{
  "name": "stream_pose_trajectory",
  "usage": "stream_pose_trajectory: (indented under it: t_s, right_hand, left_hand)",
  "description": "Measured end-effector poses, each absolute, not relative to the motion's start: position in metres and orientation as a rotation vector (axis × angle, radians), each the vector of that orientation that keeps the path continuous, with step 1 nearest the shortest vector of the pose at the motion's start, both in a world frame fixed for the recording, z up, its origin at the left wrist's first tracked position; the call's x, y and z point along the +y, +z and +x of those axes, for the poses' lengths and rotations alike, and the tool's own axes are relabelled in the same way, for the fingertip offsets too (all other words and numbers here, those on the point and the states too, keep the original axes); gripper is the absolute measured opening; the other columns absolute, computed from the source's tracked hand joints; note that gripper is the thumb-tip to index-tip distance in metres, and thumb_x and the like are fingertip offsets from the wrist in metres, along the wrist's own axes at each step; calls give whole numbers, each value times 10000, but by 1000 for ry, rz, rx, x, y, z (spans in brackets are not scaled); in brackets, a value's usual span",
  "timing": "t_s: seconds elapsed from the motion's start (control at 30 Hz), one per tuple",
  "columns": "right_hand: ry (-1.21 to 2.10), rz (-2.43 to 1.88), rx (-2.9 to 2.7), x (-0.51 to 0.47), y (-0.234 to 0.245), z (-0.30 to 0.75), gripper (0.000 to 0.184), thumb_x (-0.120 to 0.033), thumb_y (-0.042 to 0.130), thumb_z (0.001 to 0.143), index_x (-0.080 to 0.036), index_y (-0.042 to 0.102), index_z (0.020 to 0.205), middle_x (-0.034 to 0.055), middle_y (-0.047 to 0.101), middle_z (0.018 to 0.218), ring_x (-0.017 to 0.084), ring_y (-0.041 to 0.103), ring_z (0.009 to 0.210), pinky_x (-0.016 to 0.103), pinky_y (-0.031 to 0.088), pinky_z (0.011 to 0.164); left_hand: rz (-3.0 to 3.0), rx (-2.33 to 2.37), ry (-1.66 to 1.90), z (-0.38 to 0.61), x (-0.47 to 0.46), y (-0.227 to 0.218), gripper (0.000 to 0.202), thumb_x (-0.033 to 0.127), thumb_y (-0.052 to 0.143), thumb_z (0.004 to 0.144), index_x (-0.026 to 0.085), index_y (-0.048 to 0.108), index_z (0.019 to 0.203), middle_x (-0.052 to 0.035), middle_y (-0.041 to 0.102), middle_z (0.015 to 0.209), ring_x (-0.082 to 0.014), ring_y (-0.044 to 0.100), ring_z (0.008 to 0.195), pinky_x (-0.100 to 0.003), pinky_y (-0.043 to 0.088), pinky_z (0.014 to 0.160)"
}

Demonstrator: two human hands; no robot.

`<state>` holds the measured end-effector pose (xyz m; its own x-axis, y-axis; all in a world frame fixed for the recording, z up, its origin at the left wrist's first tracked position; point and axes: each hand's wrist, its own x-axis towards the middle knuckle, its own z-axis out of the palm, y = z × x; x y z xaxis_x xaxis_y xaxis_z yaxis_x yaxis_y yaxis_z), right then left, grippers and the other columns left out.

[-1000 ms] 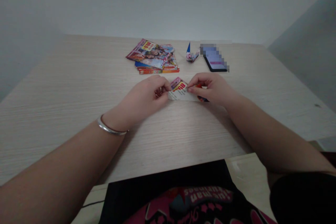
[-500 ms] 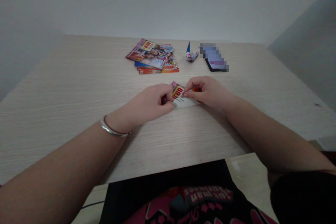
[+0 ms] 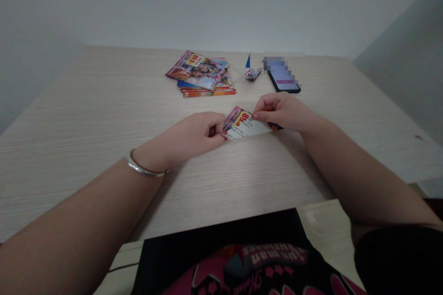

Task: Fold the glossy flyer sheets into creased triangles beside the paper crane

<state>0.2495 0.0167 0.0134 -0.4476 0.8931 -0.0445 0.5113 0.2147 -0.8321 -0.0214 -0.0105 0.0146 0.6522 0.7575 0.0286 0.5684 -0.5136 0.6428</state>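
Note:
Between my hands, just above or on the table, is a folded piece of printed paper (image 3: 247,129), white with a pink corner and a yellow patch with red digits. My left hand (image 3: 199,136) pinches its left end, with thumb and fingers closed. At the upper right edge, my right hand (image 3: 282,111) pinches the paper between thumb and forefinger. Orange print shows under the right fingers. The parts of the paper inside both grips are hidden.
On the light wood-grain table (image 3: 104,101), a stack of colourful printed leaflets (image 3: 204,76) lies beyond my hands. To its right stand a small folded paper bird (image 3: 252,71) with a blue point and a phone (image 3: 284,76) lying flat. A wall (image 3: 221,4) rises behind.
My right hand has moved right and slightly away from me. More of the paper shows between the hands, including its pink corner. My left hand has shifted slightly left.

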Motion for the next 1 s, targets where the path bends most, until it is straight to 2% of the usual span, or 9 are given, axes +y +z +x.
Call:
stream_pose_trajectory:
  t_s: [0.23,0.43,0.6,0.73,0.87,0.93,1.0]
  right_hand:
    - [1120,-1284,-2005,29,13,272,389,-557,829,790,-212,658,736,-36,571,566,96,467,502,264,328,453]
    - [1106,-1335,-1999,31,13,279,426,-594,836,786,-213,653,730,-39,572,555,84,463,471,256,319,424]
    - [1091,-1328,-1999,33,13,284,407,-581,834,788,-219,658,731,-50,574,532,82,463,450,253,318,411]
    - [1023,-1319,-1963,37,11,293,384,-562,843,770,-218,679,723,-32,614,561,100,519,481,265,372,442]
    - [905,-1192,-1932,32,9,283,282,-481,835,794,-218,734,780,-2,692,662,122,570,557,290,453,529]
    - [828,-1057,-1942,28,7,275,220,-431,824,812,-219,767,812,44,779,834,161,677,732,317,531,669]
    - [770,-932,-2017,26,6,268,169,-398,817,825,-231,790,819,58,809,926,185,721,852,340,559,774]
  left_hand:
    - [2336,1042,394,-21,-10,21,170,207,546,826,218,453,684,48,487,605,-119,440,577,-261,306,563]
    - [2338,1055,380,-21,-8,20,229,291,571,867,220,455,684,46,477,612,-117,413,568,-264,294,557]
    - [2371,1043,314,-25,-3,21,154,181,552,778,218,463,658,39,505,616,-124,441,561,-266,300,549]
    - [2420,1122,332,-30,2,19,113,146,559,741,214,510,664,28,536,626,-135,467,575,-275,317,557]
    - [2465,1192,580,-30,4,14,69,180,564,831,200,607,781,-22,651,787,-163,570,703,-290,428,654]
    - [2500,1152,662,-30,4,12,132,193,542,885,185,673,900,-51,709,906,-187,639,826,-311,504,767]
    - [2554,1079,677,-30,5,8,243,200,497,943,164,716,1041,-83,752,1048,-210,682,975,-359,546,916]
